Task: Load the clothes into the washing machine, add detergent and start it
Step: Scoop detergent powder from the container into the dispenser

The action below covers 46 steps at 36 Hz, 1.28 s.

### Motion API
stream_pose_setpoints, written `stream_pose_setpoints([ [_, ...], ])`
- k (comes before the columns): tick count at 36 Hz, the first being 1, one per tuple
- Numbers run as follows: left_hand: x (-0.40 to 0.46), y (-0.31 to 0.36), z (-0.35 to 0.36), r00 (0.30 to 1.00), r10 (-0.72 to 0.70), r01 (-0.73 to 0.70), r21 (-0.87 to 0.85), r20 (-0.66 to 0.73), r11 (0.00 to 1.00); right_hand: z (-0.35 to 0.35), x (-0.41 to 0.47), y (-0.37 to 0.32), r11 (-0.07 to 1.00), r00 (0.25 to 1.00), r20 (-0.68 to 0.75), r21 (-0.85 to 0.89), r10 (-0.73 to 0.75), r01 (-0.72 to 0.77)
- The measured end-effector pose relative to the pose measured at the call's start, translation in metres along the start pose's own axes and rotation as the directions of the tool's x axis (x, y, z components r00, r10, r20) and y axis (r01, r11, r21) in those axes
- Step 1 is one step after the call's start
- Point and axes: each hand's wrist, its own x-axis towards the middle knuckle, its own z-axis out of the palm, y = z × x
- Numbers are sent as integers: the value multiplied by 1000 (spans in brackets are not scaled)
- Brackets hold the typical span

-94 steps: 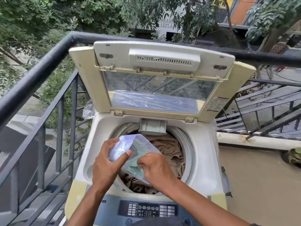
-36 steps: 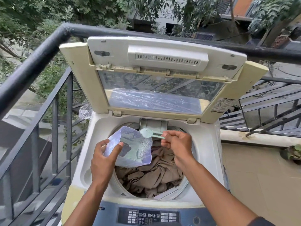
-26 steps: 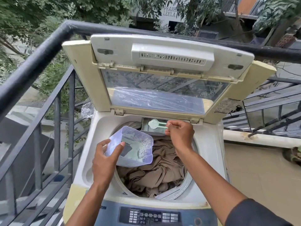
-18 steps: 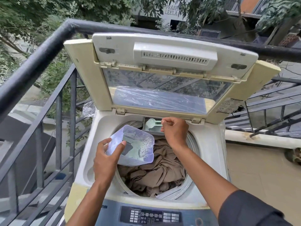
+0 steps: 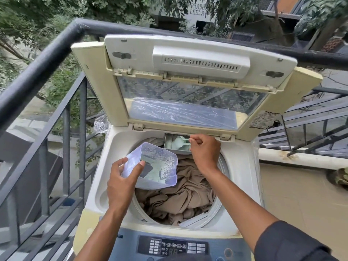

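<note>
— Outdoors on a balcony, dark metal railing [image 5: 37, 72] behind and to the left, trees beyond. Where's the detergent right now?

— Partly in the clear plastic tub [image 5: 154, 166], tilted over the left rim of the drum. Left hand [image 5: 122, 187] wrapped round its near wall, thumb hooked over the edge. Some more riding in the pale green scoop [image 5: 178, 143], tipped over the dispenser drawer [image 5: 169, 143] at the back edge of the washing machine [image 5: 243, 176].

— And the scoop's grip?

— Pinched by the handle, right hand [image 5: 205, 151] curled tight around it, fingers closed. Probably mid-pour; hard to tell how much powder is left in the bowl.

— Handling notes?

— Scoop: light, stiff, small. Best held at the far end of the handle, as now, and rolled slowly, since loose powder spills easily. Tub: thin-walled, likely a bit flexible, looks slick; better gripped low with the thumb over the rim, kept level so nothing slides out onto the clothes [image 5: 180, 196].

— Clothes?

— Already in the drum, tan fabric, soft and crumpled, heaped below both hands.

— Anything else around?

— Lid [image 5: 188, 81] propped wide open, clear window with plastic film on it. Control panel [image 5: 173, 247] along the front edge, display lit. Tiled floor [image 5: 291, 194] to the right.

— Left to do?

— Likely finish dosing, push the drawer in, shut the lid, press start.
</note>
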Motion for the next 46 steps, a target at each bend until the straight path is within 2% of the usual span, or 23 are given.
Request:
stream_pose_setpoints([
  [14,-4,1,3,1000,14,-14,-5,20,1000,-14,-1,2,990,992,-30,-71,-124,121],
  [22,-3,-1,2,1000,23,-23,-8,16,1000,-19,0,11,949,969,-29,-214,-244,232],
  [31,-3,-5,0,999,12,-12,-26,29,1000,-18,0,19,868,922,83,-315,-377,383],
  [37,-2,-7,-3,998,-11,14,-59,54,998,-10,3,5,866,902,153,-254,-404,431],
  [41,-2,-8,-7,997,-25,30,-79,66,996,-8,5,4,848,900,209,-307,-383,432],
  [46,-3,-7,-11,996,-32,42,-116,83,992,-16,1,4,875,919,148,-280,-366,394],
])
